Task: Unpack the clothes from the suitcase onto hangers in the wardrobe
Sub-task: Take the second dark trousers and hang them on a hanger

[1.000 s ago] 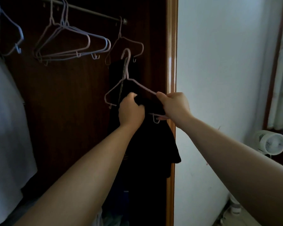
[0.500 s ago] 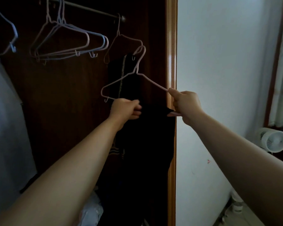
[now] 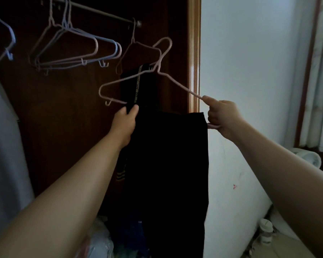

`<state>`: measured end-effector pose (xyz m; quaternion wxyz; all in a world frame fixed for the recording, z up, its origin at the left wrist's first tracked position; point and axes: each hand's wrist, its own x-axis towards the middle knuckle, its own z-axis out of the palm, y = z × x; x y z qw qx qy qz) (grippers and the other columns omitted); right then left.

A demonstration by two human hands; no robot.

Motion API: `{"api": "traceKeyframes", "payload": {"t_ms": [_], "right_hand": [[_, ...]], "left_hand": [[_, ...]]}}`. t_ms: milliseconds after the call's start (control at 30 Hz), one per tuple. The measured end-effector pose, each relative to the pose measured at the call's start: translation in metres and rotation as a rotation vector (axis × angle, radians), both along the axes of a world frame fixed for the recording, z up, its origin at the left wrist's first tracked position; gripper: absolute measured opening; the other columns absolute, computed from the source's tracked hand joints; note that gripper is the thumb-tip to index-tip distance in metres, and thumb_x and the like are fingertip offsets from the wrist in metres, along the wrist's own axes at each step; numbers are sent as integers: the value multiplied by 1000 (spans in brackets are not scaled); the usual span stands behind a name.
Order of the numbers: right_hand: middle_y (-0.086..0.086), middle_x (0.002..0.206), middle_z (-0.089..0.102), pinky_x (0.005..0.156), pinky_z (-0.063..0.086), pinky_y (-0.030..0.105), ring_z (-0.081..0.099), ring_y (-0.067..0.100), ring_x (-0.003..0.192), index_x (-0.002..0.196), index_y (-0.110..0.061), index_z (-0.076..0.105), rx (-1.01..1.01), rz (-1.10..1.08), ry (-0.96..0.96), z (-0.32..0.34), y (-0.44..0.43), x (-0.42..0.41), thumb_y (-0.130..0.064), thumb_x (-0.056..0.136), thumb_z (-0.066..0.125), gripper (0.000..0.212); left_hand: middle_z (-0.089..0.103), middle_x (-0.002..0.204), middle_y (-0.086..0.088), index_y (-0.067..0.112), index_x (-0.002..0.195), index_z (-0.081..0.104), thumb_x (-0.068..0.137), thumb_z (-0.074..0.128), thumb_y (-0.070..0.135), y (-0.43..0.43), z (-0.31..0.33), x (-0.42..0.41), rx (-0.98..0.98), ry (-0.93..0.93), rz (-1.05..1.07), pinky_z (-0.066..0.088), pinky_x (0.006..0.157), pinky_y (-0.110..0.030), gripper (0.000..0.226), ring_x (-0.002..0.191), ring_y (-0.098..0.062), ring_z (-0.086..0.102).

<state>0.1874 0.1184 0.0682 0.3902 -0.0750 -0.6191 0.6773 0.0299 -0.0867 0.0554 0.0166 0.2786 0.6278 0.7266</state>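
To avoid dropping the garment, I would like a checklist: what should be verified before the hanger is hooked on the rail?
1. The right hand grips the pink hanger at its end: ok.
2. The left hand pinches the black garment at the lower bar: ok.
3. Garment draped over that bar: ok.
4. Hook on the rail: not ok, it is free, below the rail.
5. Free stretch of rail for the hook: ok.
6. Garment's hem hangs clear: cannot tell, too dark.
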Motion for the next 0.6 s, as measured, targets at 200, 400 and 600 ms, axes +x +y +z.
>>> {"api": "traceKeyframes", "payload": {"t_ms": [200, 400, 600], "right_hand": [[-8, 42, 27, 68, 46, 44, 25, 9, 34, 62, -16, 44, 59, 58, 3, -3, -4, 6, -26, 89, 67, 37], [-7, 42, 27, 67, 55, 45, 26, 8, 35, 72, -10, 51, 7, 77, 28, 0, -17, 4, -26, 90, 65, 28], [-10, 36, 33, 69, 54, 43, 31, 6, 30, 78, -11, 55, 3, 2, -6, 16, -28, -11, -25, 90, 65, 22]], "left_hand": [[38, 149, -12, 4, 145, 33, 99, 47, 33, -1, 29, -6, -307, 263, 447, 33, 105, -32, 57, 135, -26, 39], [52, 126, -8, 12, 123, 49, 88, 65, 28, -22, 28, -14, -234, 424, 612, 40, 79, -25, 42, 102, -15, 53], [46, 131, -5, 14, 140, 32, 80, 71, 43, -30, -7, -32, -109, -10, 278, 45, 69, -21, 77, 100, -15, 53]]}}
